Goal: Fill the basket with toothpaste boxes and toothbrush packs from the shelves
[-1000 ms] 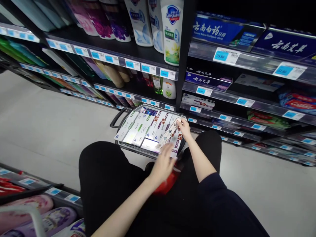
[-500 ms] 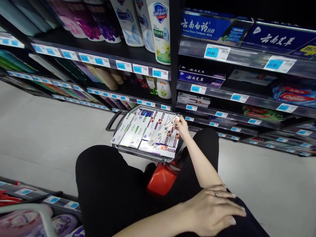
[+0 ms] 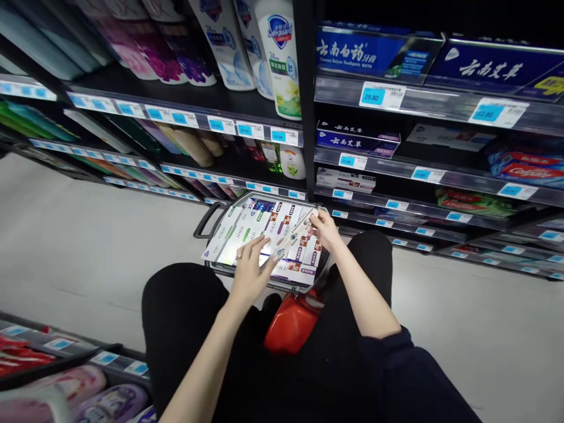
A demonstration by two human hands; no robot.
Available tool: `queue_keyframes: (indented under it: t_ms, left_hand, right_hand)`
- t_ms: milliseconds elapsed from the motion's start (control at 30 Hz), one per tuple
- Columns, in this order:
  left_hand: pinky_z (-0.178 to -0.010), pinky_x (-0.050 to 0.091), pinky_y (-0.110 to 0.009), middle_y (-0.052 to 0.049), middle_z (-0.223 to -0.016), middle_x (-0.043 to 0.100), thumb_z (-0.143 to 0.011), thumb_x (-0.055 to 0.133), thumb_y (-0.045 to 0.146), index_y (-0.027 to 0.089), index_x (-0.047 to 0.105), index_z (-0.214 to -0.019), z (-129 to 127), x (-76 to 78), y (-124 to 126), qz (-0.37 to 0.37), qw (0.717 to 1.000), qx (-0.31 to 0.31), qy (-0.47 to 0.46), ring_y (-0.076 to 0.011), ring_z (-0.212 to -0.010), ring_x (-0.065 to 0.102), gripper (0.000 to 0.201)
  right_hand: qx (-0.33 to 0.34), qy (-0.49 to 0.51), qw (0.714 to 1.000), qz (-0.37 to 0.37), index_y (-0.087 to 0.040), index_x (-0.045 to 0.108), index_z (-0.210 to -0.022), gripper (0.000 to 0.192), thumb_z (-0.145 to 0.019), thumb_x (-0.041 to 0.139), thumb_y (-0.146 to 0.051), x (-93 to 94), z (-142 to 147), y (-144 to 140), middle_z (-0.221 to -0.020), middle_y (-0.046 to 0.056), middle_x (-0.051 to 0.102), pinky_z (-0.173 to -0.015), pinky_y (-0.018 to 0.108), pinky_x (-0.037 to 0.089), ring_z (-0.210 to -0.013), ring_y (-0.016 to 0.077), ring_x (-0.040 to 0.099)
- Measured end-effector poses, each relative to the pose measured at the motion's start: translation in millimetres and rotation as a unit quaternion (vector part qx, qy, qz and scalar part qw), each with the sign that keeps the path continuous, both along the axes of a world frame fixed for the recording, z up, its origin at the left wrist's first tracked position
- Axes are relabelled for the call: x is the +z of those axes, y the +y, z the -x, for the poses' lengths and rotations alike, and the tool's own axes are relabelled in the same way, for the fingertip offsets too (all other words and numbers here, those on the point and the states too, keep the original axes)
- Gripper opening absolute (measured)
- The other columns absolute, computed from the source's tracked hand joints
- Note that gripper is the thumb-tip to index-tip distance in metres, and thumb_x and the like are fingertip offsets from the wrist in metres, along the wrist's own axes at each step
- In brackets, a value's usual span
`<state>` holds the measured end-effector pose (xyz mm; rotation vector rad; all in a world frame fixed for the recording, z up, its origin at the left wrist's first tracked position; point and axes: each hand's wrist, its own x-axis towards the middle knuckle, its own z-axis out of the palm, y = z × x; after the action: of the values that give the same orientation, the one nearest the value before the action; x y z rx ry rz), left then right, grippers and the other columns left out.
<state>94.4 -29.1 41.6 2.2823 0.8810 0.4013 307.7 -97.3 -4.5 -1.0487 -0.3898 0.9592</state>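
1. Both hands were down at the grey wire shopping basket [image 3: 217, 207] on the pale floor, right in front of the person's knees in black trousers.
2. Right hand [image 3: 326, 229] had its fingers closed round the far end of a long thin white toothpaste box [image 3: 294, 232], which sat tilted, lifted a bit above the other boxes.
3. Left hand [image 3: 250, 271] was spread wide with fingers loose, gripping nothing, fingertips just at the near end of that same box, over the stack.
4. Basket was packed with flat white toothpaste cartons [image 3: 247, 230] lying side by side, pretty much full.
5. Red plastic base [image 3: 291, 322] sat under the basket, between the legs.
6. Black store shelves [image 3: 423, 101] with blue price tags stood right behind, holding blue toothpaste boxes [image 3: 370, 51] and a white hand-soap bottle [image 3: 280, 53].
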Motion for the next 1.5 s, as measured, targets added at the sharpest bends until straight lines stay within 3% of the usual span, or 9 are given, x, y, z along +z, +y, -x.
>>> queue_keyframes:
  t_ms: [67,167,300,600,900,1033,1167,1267,1500]
  left_hand:
    - [-0.105,0.032,-0.048,-0.015,-0.130,0.053,-0.084,0.047,0.051,0.016,0.049,-0.127,14,-3.9,17,0.178,0.984,0.000,0.022,-0.0311,-0.123,0.045,0.056]
    - [-0.090,0.045,-0.044,-0.015,-0.118,0.060,-0.081,0.049,0.057,0.016,0.050,-0.122,23,-10.0,21,0.488,0.870,-0.062,0.019,-0.0290,-0.106,0.058,0.058]
    - [-0.067,0.048,-0.030,-0.008,-0.091,0.066,-0.071,0.070,0.039,0.014,0.058,-0.105,19,-13.9,14,0.607,0.772,-0.188,0.024,-0.0193,-0.076,0.063,0.044]
    - [-0.061,0.035,-0.024,0.005,-0.062,0.047,-0.060,0.069,0.028,0.018,0.050,-0.067,-2,-49.3,16,0.334,0.941,-0.040,-0.027,-0.0127,-0.063,0.045,0.022]
    - [-0.060,0.041,-0.029,0.000,-0.067,0.059,-0.075,0.059,0.043,0.020,0.057,-0.089,0,-62.6,11,0.294,0.954,-0.041,0.035,-0.0185,-0.058,0.056,0.027]
    - [-0.085,0.042,-0.038,-0.011,-0.095,0.068,-0.085,0.047,0.043,0.021,0.061,-0.110,5,-70.5,12,0.118,0.983,-0.056,0.128,-0.0294,-0.096,0.059,0.037]
    - [-0.105,0.027,-0.049,-0.016,-0.141,0.044,-0.084,0.049,0.035,0.019,0.049,-0.132,8,-83.6,9,0.009,0.970,-0.101,0.220,-0.0357,-0.131,0.035,0.051]
    - [-0.106,0.018,-0.061,-0.017,-0.153,0.021,-0.084,0.049,0.037,0.019,0.031,-0.144,12,-94.3,7,-0.009,0.943,-0.120,0.311,-0.0402,-0.139,0.017,0.065]
    - [-0.105,0.023,-0.061,-0.016,-0.156,0.006,-0.087,0.043,0.042,0.021,0.019,-0.148,11,-107.2,11,-0.033,0.914,-0.145,0.377,-0.0399,-0.141,0.007,0.069]
  right_hand:
    - [0.031,0.021,0.999,-0.010,-0.023,0.049,-0.074,0.042,-0.059,0.075,-0.052,1.1,0,-2,-0.066,-0.005,0.052,-0.045,0.022,0.042,-0.048,0.0073,0.046]
    - [0.073,0.055,0.995,-0.036,-0.024,0.051,-0.076,0.042,-0.059,0.077,-0.051,1.2,2,-5,-0.065,-0.005,0.051,-0.046,0.022,0.040,-0.049,0.0077,0.045]
    - [0.106,0.071,0.991,-0.042,-0.023,0.056,-0.079,0.036,-0.062,0.076,-0.048,2.6,4,-7,-0.070,-0.003,0.052,-0.052,0.024,0.043,-0.057,0.0100,0.049]
    - [0.048,0.099,0.993,0.043,-0.024,0.062,-0.088,0.041,-0.065,0.067,-0.058,-4.1,9,0,-0.087,0.004,0.065,-0.056,0.031,0.047,-0.071,0.0188,0.058]
    - [-0.188,-0.065,0.970,0.143,-0.016,0.064,-0.080,0.041,-0.051,0.071,-0.045,-12.6,-28,-5,-0.064,0.001,0.061,-0.042,0.024,0.032,-0.050,0.0122,0.047]
    - [-0.352,-0.169,0.903,0.180,-0.017,0.059,-0.087,0.035,-0.063,0.059,-0.042,-1.6,-62,-35,-0.070,0.001,0.058,-0.044,0.025,0.037,-0.051,0.0123,0.048]
    - [-0.511,-0.318,0.739,0.303,-0.018,0.057,-0.089,0.023,-0.075,0.043,-0.030,14.3,-73,-62,-0.081,0.007,0.062,-0.063,0.031,0.045,-0.070,0.0192,0.058]
    - [-0.483,-0.402,0.679,0.378,-0.017,0.057,-0.091,0.023,-0.078,0.040,-0.024,22.9,-70,-69,-0.081,0.009,0.064,-0.072,0.032,0.044,-0.076,0.0222,0.061]
    - [-0.253,-0.470,0.699,0.476,-0.015,0.059,-0.096,0.021,-0.080,0.044,-0.016,20.4,-62,-61,-0.078,0.014,0.065,-0.074,0.035,0.043,-0.076,0.0252,0.062]
